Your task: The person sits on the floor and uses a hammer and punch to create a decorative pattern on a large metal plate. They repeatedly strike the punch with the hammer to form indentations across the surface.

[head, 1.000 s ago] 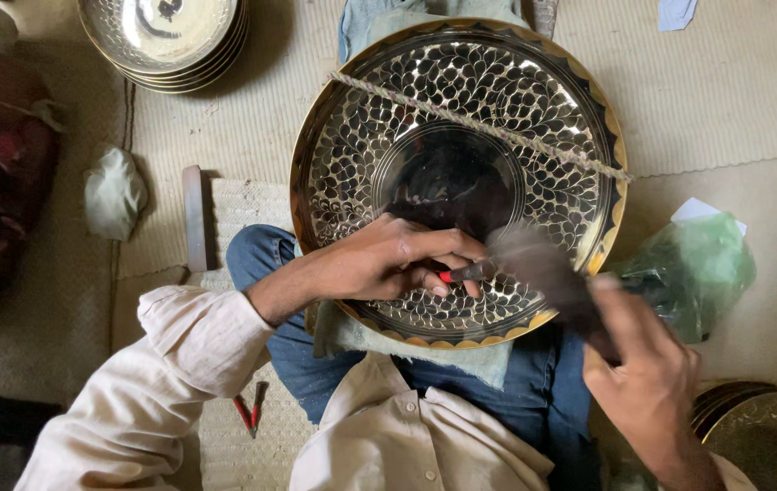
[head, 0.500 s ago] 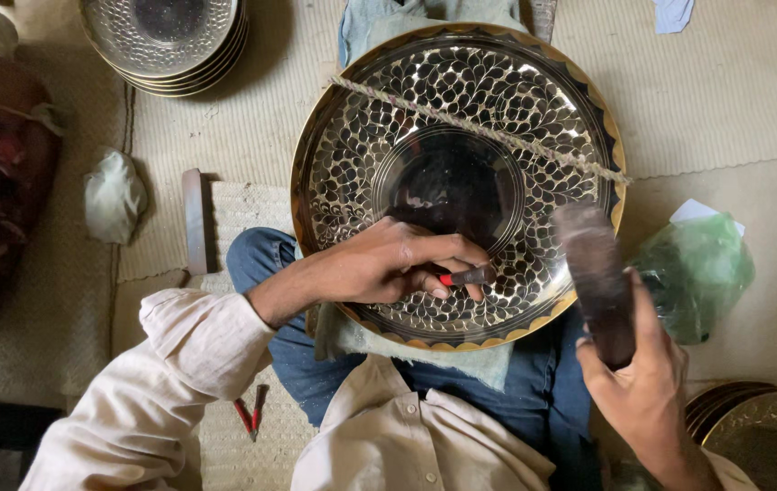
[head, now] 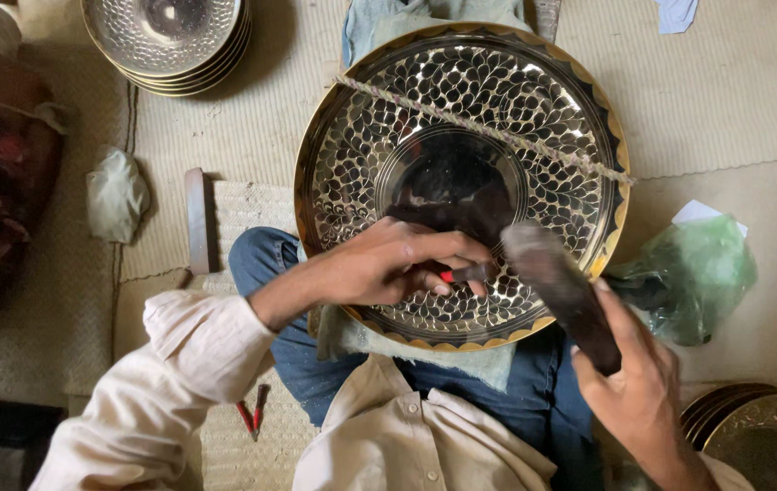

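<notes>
Brass tray (head: 461, 118), large, round and worked all over with a leaf pattern, rests tilted across the person's lap in the middle of the head view, its near rim sitting on a pale cloth pad (head: 425, 345) over blue-trousered knees. A braided cord (head: 488, 132) runs slantwise across its far half, from upper left to the right rim.

The left hand (head: 388, 264) lies on the near part of the tray, fingers curled tight around a small punch with a red grip (head: 461, 273), whose tip meets the patterned metal just below the smooth centre disc. The right hand (head: 634, 382), near right, is clenched around the handle of a dark mallet (head: 557, 291); the mallet's blurred head hangs just beside the punch, over the tray's near right rim.

On the woven floor mat (head: 725, 91), far left, stands a stack of hammered metal bowls (head: 166, 36). Left of the tray lie a crumpled grey rag (head: 116, 195) and a narrow wooden block (head: 196, 218). A green plastic bag (head: 693, 277) sits to the right, touching the tray's rim or nearly so. More decorated plates (head: 761, 436) show at the near right corner, and red-handled pliers (head: 252, 414) lie near the left sleeve.
</notes>
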